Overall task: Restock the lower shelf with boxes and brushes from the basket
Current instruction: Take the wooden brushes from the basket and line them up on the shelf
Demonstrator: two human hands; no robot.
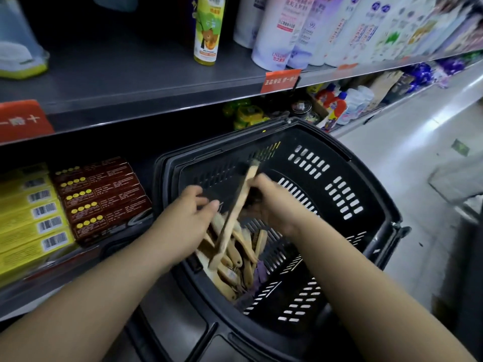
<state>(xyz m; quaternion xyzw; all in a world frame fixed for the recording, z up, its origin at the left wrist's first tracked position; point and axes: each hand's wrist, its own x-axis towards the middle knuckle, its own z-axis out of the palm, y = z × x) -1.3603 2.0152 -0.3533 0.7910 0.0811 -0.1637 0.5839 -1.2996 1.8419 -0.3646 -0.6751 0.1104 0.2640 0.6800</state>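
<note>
A black plastic basket (339, 178) stands in front of the shelving and holds a heap of wooden brushes (236, 259). My right hand (269, 202) grips one long wooden brush (236, 210), lifted slantwise above the heap. My left hand (188, 218) reaches over the basket's left rim, fingers loosely curled beside that brush; whether it touches it I cannot tell. On the lower shelf (60, 278) to the left lie stacked yellow boxes (31, 220) and dark red boxes (102, 197).
The upper shelf (156, 82) carries a yellow-green bottle (207, 30) and several white refill pouches (300, 30), with orange price tags on its edge. Further right, the lower shelf holds bottles and packets (337, 105). A pale floor aisle (407, 152) runs along the right.
</note>
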